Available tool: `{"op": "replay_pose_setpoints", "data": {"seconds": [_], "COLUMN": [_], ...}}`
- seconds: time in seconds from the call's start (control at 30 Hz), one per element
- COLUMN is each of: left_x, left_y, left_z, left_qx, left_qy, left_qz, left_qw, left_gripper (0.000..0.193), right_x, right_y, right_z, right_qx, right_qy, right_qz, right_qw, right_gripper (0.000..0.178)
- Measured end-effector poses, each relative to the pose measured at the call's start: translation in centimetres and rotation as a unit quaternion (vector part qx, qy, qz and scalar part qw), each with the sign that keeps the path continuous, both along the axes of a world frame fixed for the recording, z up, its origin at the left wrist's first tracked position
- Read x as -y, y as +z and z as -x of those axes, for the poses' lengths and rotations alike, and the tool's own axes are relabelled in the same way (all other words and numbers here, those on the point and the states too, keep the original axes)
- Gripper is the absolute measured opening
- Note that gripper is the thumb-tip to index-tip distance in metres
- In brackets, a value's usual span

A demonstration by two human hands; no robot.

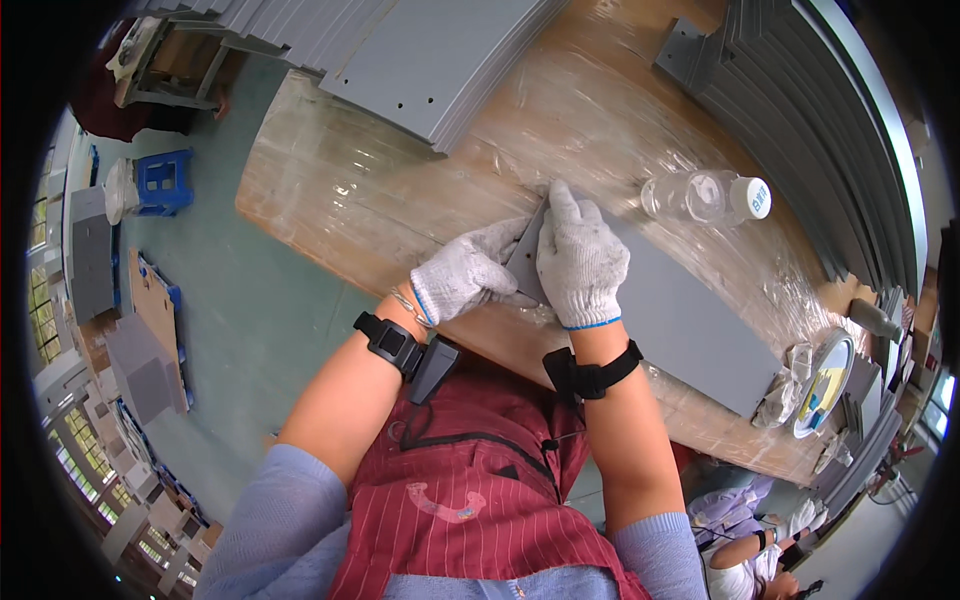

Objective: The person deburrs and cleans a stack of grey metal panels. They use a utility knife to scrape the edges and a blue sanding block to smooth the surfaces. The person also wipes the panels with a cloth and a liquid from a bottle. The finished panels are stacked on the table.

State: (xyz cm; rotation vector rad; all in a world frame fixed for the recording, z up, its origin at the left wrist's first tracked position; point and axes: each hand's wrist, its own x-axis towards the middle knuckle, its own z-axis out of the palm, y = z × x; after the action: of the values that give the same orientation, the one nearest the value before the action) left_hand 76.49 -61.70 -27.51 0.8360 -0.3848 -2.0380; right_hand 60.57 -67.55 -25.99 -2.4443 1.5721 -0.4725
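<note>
A long flat grey panel [690, 310] lies slantwise on the plastic-covered table, with a small hole near its left end. My left hand [465, 275], in a white knitted glove, grips that left end, thumb and fingers at its edge. Over the same end is my right hand [582, 255], gloved alike, its fingers curled near the far edge. Whatever those right fingers may hold is hidden. Both wrists carry black strapped devices.
A clear bottle [705, 197] lies behind the panel. Stacks of grey panels stand at far left [430, 70] and far right [800, 110]. A round dish [825, 383] sits by the panel's right end. A blue stool [163, 182] stands left; another person [750, 560] works lower right.
</note>
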Motion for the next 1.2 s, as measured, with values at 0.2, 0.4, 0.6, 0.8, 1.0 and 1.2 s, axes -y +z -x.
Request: {"op": "replay_pose_setpoints", "data": {"seconds": [0.2, 0.4, 0.6, 0.8, 1.0, 1.2], "left_x": [-0.2, -0.2, -0.3, 0.0, -0.1, 0.2], "left_y": [-0.2, -1.4, -0.5, -1.0, -1.7, -2.2], "left_z": [-0.3, -0.4, -0.3, -1.0, -0.9, -0.6], "left_qx": [-0.064, 0.027, -0.034, -0.074, -0.136, -0.134], "left_qy": [0.011, -0.024, 0.006, -0.034, -0.006, 0.027], "left_qz": [-0.02, -0.012, -0.006, 0.024, -0.078, -0.069], "left_qw": [0.998, 0.999, 0.999, 0.996, 0.988, 0.988], "left_gripper": [0.084, 0.085, 0.083, 0.072, 0.071, 0.088], "right_x": [-0.2, -1.5, -0.1, -3.9, -2.3, -7.6], "right_y": [0.5, 1.9, -0.2, 1.5, -1.0, 1.6], "right_z": [0.9, -0.5, 1.0, 1.9, 5.7, 1.0], "right_qx": [0.054, -0.015, 0.079, 0.035, 0.081, 0.029], "right_qy": [-0.006, 0.148, -0.029, 0.09, -0.158, 0.128], "right_qz": [0.01, -0.025, 0.013, -0.01, 0.071, -0.095], "right_qw": [0.998, 0.989, 0.996, 0.995, 0.981, 0.987], "right_gripper": [0.036, 0.029, 0.032, 0.028, 0.026, 0.029]}}
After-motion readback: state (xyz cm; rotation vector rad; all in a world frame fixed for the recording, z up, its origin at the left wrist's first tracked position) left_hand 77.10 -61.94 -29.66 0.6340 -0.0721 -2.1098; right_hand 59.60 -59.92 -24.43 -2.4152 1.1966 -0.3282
